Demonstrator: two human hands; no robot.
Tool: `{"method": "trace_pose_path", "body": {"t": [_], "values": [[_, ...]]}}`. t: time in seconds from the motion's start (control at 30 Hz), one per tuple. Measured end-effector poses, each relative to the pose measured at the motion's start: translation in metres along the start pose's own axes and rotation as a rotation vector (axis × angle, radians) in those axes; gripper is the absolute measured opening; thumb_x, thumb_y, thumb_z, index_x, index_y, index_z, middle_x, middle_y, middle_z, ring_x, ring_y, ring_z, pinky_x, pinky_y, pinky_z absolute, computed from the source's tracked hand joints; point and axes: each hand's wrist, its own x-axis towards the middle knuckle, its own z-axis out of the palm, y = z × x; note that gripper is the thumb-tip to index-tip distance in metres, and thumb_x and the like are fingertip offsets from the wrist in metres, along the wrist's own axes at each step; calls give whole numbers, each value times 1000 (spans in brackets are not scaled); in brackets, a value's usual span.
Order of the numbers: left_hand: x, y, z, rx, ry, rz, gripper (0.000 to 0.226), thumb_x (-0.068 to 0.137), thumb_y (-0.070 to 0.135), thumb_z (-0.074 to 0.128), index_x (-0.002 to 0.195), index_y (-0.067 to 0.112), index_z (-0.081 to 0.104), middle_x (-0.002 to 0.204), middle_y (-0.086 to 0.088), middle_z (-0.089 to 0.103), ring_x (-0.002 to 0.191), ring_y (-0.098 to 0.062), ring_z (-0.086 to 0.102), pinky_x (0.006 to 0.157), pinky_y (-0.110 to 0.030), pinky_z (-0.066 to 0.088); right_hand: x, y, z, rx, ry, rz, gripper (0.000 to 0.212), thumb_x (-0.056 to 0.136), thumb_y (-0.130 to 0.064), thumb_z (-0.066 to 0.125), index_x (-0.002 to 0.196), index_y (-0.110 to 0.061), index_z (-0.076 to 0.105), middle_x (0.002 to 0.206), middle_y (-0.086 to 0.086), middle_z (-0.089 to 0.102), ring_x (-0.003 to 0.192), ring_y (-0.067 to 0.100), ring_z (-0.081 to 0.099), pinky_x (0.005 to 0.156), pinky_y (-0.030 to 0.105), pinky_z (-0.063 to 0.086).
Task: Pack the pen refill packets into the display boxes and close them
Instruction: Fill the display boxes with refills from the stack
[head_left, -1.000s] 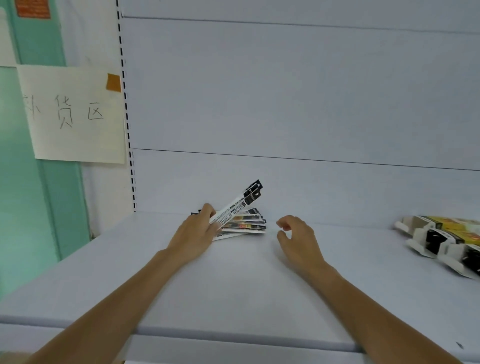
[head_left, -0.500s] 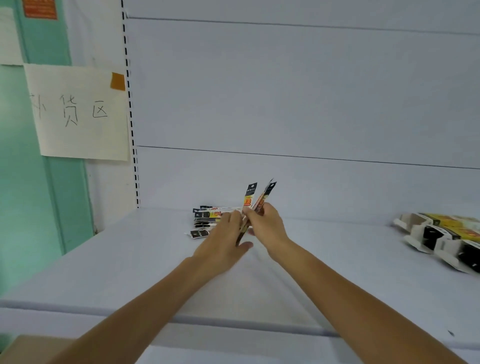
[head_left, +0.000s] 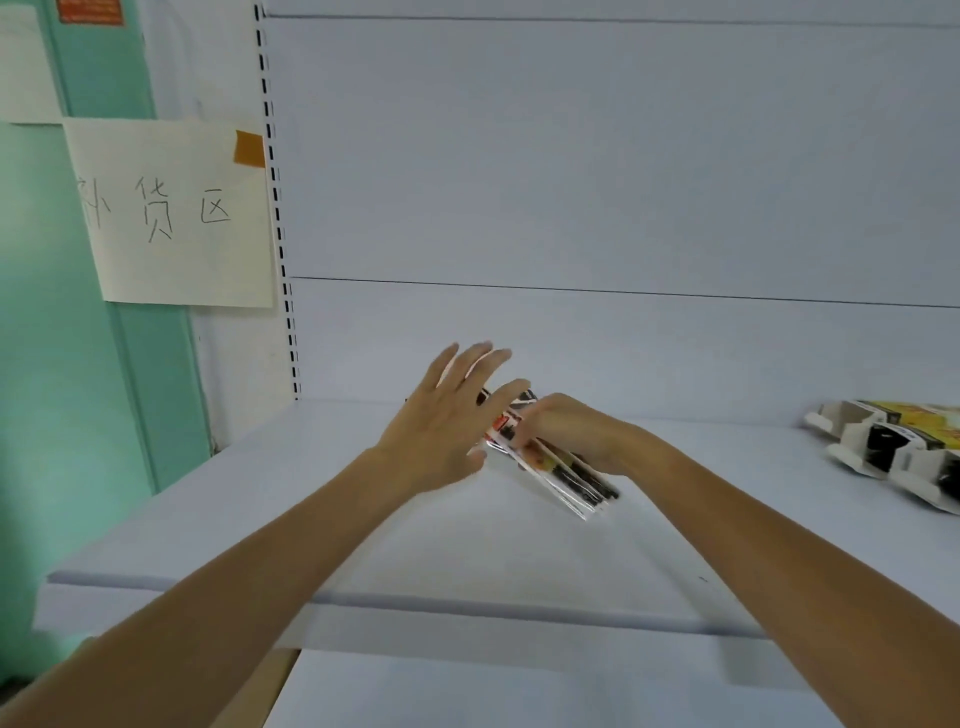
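Starting at the left, a handwritten paper sign (head_left: 176, 213) is seen taped to the wall. Over the middle of the white shelf (head_left: 363, 519), the left hand (head_left: 447, 421) is held with fingers spread and straight, grasping nothing. Just beside it, a bundle of pen refill packets (head_left: 563, 475) is gripped in the curled fingers of the right hand (head_left: 576, 431), slanted above the shelf. Display boxes (head_left: 893, 452) are noted lying at the far right, well apart from both hands.
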Motion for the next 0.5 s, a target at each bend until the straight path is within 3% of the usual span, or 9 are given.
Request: {"method": "trace_pose_path", "body": {"t": [0.07,0.13,0.2,0.27,0.33,0.4,0.5], "values": [[1,3,-3,-7,-165,11,56,78,38,63,127,17,45,116,-4,62,114,-27,54,97,-37,35,-3,-3,4,-10,-124,-26,10,81,-8,57,75,0,56,70,12,51,69,22,51,71,30,42],[-1,5,-3,-44,-290,-93,31,91,35,44,116,18,50,106,-3,65,102,-28,60,76,-29,34,-4,-4,4,3,-189,-51,24,87,-17,60,93,6,62,80,12,61,73,20,63,68,24,50],[-7,2,-3,-80,-378,-254,25,94,32,39,107,17,55,108,-5,64,100,-28,59,71,-29,35,-6,-4,-1,-75,-166,-70,30,89,-35,58,101,-9,67,90,6,69,78,19,69,67,24,53],[-13,-5,-1,-171,-448,-408,25,93,31,41,105,16,57,108,-7,60,98,-27,58,70,-28,34,-8,-1,-8,-118,-63,-50,33,90,-47,51,98,-20,67,93,-2,68,73,15,69,63,24,53],[-15,-8,3,-213,-493,-479,24,92,30,42,105,16,57,107,-7,58,94,-27,57,70,-28,34,-8,2,-10,-93,118,-45,37,92,-49,45,94,-18,66,93,-2,65,64,13,66,59,21,50],[-13,-3,6,-266,-489,-497,23,92,29,42,103,16,56,107,-7,58,91,-26,55,71,-28,35,-6,5,-2,-118,304,-86,41,95,-46,41,87,-12,62,81,3,62,63,14,58,56,19,45],[-5,12,9,-302,-452,-460,27,94,33,41,111,19,57,113,-5,59,102,-26,56,75,-30,36,1,5,21,-64,453,-99,35,97,-39,37,88,-10,54,75,-2,52,68,11,47,56,19,34]]}}
